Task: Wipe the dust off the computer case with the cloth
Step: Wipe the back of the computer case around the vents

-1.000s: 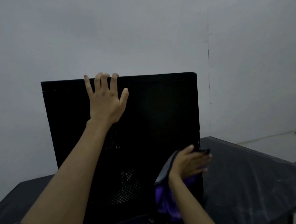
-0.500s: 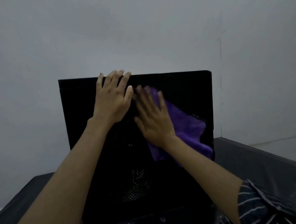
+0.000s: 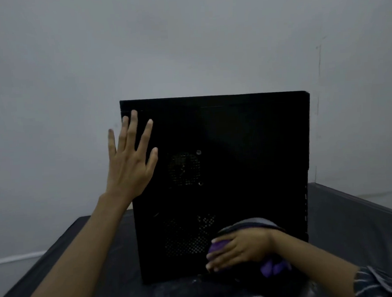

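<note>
Bracing the computer case [image 3: 236,146] with our left hand [image 3: 131,161] spread flat (upper left edge), our right hand [image 3: 242,248] seemingly presses the purple cloth [image 3: 274,266] low on the panel, above the dark table [image 3: 355,219].

- Dim, underexposed overall; flat grey cast, muted colour.
- Wall [image 3: 183,39] darkens toward the top corners, vignette-like; source of light not visible.
- Computer case [image 3: 235,134] nearly pure black, panel detail crushed; only faint vent holes readable.
- Soft, diffuse light, hardly any cast shadows; no glare.
- Left hand [image 3: 128,166] slightly soft at the fingertips; right hand [image 3: 240,249] and purple cloth [image 3: 274,267] soft-edged too.
- Table [image 3: 355,221] surface shows weak pale sheen, smeary specks near the bottom edge.
- Wide-angle bend: table edges splay outward.
- Compression softness throughout.
</note>
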